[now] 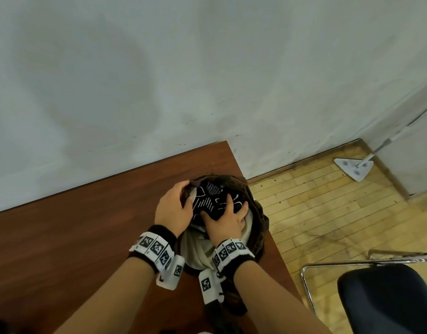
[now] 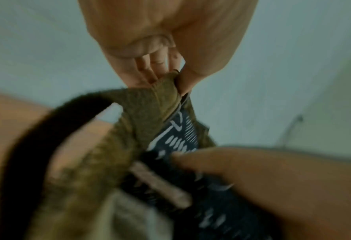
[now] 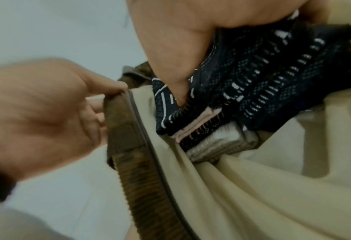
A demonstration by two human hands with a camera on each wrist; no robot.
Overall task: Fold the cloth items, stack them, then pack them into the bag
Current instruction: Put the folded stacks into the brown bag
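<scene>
A dark brown bag [image 1: 258,210] with cream lining [image 3: 242,186] stands at the right edge of the brown table [image 1: 87,227]. My left hand [image 1: 187,195] pinches the bag's brown rim [image 2: 164,91] and holds the mouth apart. A stack of folded cloths [image 1: 211,198], dark with white patterns plus pink and white layers [image 3: 221,123], sits in the bag's mouth. My right hand [image 1: 222,209] grips this stack, with the thumb [image 3: 170,68] on its side and the fingers over its top. The lower part of the stack is hidden by the lining.
The table's right edge runs just beside the bag, with wooden floor [image 1: 316,213] below. A dark chair with a chrome frame [image 1: 388,297] stands at the lower right. A flat mop [image 1: 354,168] leans in the corner. A pale wall is behind the table.
</scene>
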